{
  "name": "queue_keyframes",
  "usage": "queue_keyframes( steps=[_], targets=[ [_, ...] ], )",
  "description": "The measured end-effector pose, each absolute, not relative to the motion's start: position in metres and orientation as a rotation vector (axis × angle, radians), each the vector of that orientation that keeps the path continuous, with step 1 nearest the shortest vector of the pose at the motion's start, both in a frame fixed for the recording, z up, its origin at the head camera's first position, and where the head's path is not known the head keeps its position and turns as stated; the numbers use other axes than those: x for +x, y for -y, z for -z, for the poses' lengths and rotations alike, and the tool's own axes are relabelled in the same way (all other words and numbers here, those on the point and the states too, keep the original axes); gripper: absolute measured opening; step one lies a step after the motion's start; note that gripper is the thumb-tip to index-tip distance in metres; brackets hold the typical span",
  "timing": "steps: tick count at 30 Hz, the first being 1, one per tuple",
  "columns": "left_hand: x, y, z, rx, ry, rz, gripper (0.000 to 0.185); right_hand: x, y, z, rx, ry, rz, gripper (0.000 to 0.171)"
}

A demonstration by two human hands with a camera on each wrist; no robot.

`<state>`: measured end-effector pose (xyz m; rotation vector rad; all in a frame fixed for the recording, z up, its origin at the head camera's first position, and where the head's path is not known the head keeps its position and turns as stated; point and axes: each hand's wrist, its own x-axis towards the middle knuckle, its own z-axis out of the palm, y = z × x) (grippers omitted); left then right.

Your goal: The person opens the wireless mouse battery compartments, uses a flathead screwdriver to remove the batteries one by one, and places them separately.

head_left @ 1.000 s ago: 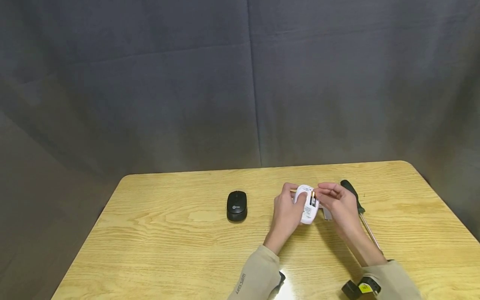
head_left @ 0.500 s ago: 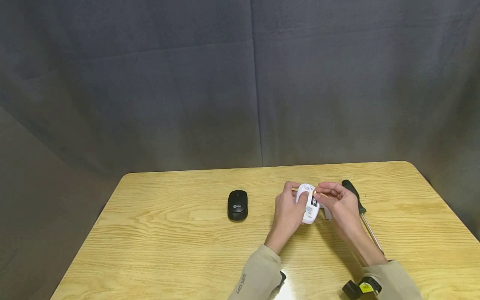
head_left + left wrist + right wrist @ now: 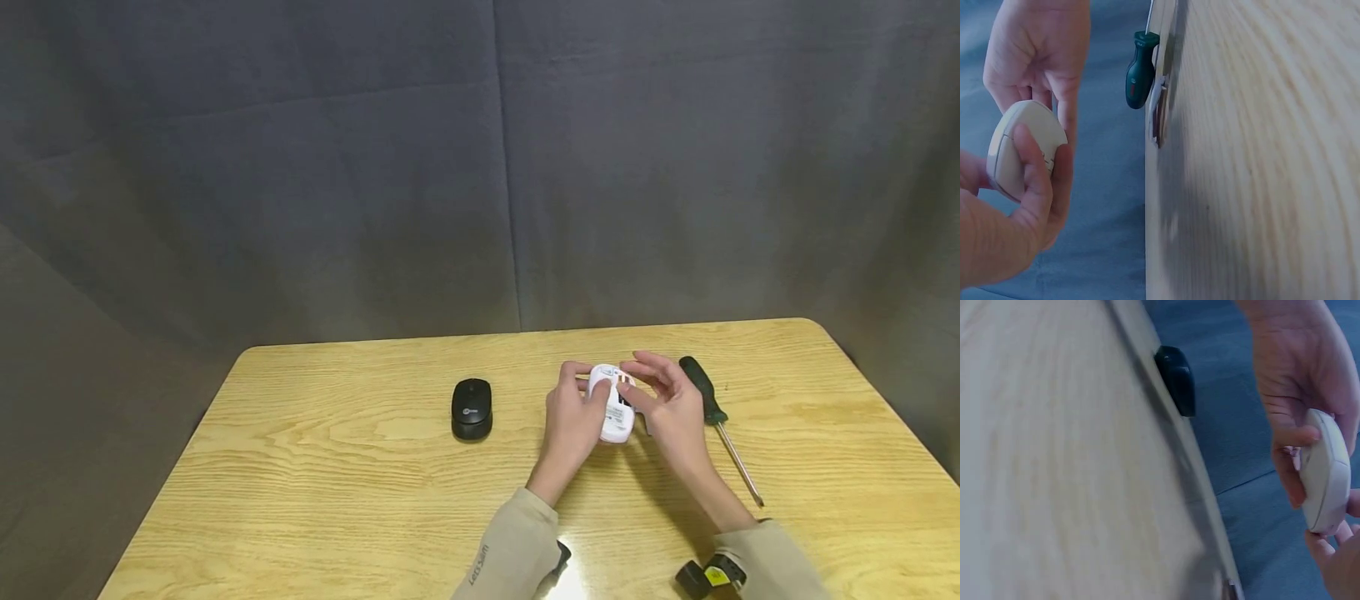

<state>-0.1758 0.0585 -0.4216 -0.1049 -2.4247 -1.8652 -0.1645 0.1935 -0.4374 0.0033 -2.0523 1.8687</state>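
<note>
A white computer mouse (image 3: 617, 423) is held up underside out, its battery slot uncovered with a dark, gold-ended battery (image 3: 623, 392) inside. My left hand (image 3: 570, 421) grips it from the left, thumb across the underside. My right hand (image 3: 671, 408) is at its right edge, thumb over the slot and fingers at the far rim. In the right wrist view the white mouse (image 3: 1327, 472) sits between both hands. The left wrist view shows its rounded shell but hides the slot.
A black mouse (image 3: 472, 410) lies left of the hands. To the right is a screwdriver (image 3: 697, 382) with a green handle. Beside it lies a flat pale piece (image 3: 1157, 106), mostly hidden in the head view. A grey curtain (image 3: 375, 208) hangs behind the wooden table (image 3: 337, 483).
My right thumb has shifted left and in over the battery slot, covering more of it. The right fingers have lifted slightly. My left hand keeps its grip on the white mouse.
</note>
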Motion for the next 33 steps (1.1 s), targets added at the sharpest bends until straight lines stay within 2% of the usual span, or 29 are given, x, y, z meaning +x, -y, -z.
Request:
queue_keyframes(
  steps=[8,16,23,33],
  targets=[
    [-0.178,-0.058,0.425,-0.067,2.354,1.864,0.023,-0.161,-0.186,0.441,0.072,2.066,-1.772,0.028],
    [-0.176,-0.06,0.427,-0.149,2.386,1.683,0.019,-0.162,-0.189,0.431,-0.041,1.816,-2.29,0.013],
    [-0.173,-0.061,0.428,-0.177,2.405,1.613,0.02,-0.164,-0.195,0.428,-0.012,1.596,-2.516,0.025],
    [-0.175,-0.06,0.425,-0.18,2.398,1.77,0.02,-0.165,-0.195,0.428,-0.025,1.826,-2.233,0.032]
  ],
)
